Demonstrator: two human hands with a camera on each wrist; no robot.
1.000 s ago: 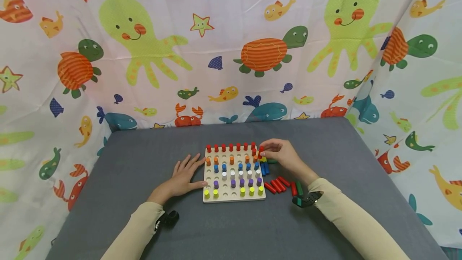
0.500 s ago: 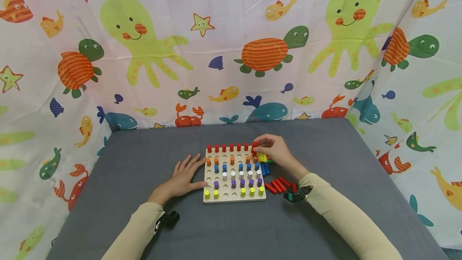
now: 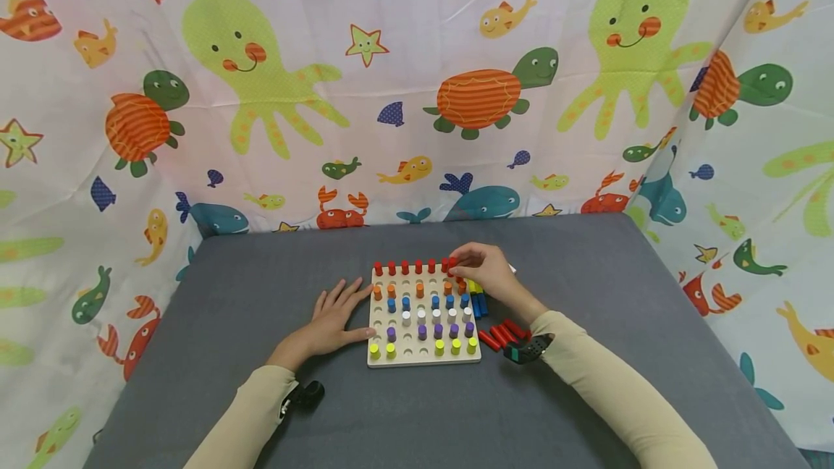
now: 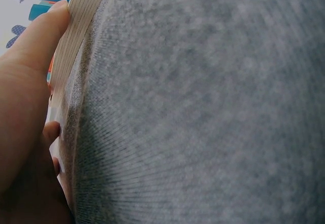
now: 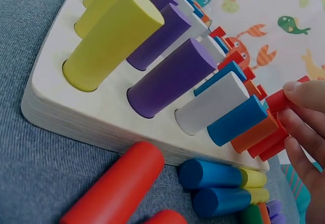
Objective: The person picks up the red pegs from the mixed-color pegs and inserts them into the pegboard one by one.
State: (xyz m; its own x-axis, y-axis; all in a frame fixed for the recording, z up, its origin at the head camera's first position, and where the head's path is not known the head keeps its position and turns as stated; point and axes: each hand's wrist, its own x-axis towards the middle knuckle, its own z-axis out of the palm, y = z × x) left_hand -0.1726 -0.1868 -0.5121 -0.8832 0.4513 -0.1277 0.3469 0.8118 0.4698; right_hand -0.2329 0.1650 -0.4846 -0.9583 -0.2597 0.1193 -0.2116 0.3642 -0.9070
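Observation:
A pale wooden pegboard [image 3: 423,362] lies on the table with rows of red, orange, blue, white, purple and yellow pegs upright in its holes. At the board's back right corner, my right hand [image 3: 490,273] pinches a red peg [image 5: 278,101] between thumb and fingers, just above the back row. Whether that peg touches a hole cannot be told. My left hand [image 3: 328,324] lies with spread fingers against the board's left edge. In the left wrist view its thumb [image 4: 43,33] presses on the wooden side, and its other fingers are mostly hidden.
Loose red pegs [image 3: 502,334] lie right of the board. Blue pegs [image 5: 213,174] and yellow pegs [image 5: 252,178] lie close along its right edge, with green and purple ones [image 5: 274,208] beyond. A patterned curtain [image 3: 417,93] hangs behind the grey tabletop [image 3: 404,418].
My right hand has moved left with the red peg, from beside the board's right edge to over the back row. The left hand has stayed in place.

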